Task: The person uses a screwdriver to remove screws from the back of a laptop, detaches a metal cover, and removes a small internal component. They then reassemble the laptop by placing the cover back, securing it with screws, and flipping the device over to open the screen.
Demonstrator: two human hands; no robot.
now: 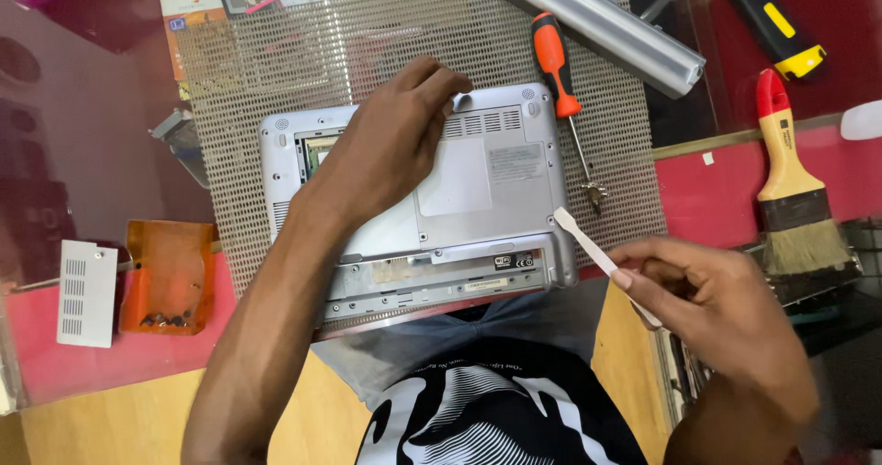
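Observation:
A small silver laptop (pixel 487 198) lies upside down on a beige mesh mat (pixel 276 70), its battery bay empty along the near edge. My left hand (pixel 390 139) rests on the laptop's underside, fingers curled at the far edge near a vent. My right hand (pixel 712 304) is off the laptop's near right corner and holds a white plastic pry tool (pixel 588 244), whose flat tip points toward that corner.
An orange-handled screwdriver (pixel 556 65) lies on the mat right of the laptop. A silver battery bar (pixel 602 24), a yellow-black tool (pixel 772 19) and a paintbrush (pixel 795 189) are at the right. An orange tray (pixel 170 277) with screws and a white cover panel (pixel 87 292) sit at the left.

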